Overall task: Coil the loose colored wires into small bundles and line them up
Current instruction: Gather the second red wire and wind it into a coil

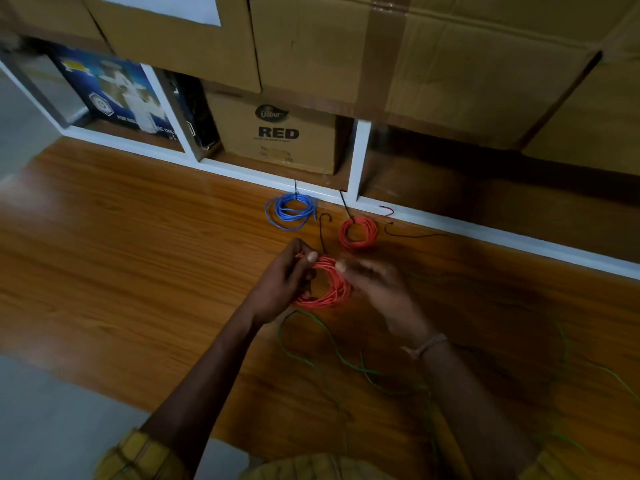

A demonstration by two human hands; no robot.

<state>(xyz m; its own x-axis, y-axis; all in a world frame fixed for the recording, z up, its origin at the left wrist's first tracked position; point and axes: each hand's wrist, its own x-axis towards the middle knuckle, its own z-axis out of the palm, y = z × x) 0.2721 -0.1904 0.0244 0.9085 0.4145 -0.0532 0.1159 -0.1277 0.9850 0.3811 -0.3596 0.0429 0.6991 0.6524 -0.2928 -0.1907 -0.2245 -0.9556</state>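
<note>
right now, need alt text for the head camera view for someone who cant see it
A person's left hand and right hand hold an orange wire coil over a wooden surface. Beyond lie a blue coil and another orange coil; loose green wire trails nearer the person.

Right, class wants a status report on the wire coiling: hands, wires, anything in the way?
Left hand and right hand both gripping orange coil. Blue coil, second orange coil lined up. Green wire loose, underfoot.
</note>
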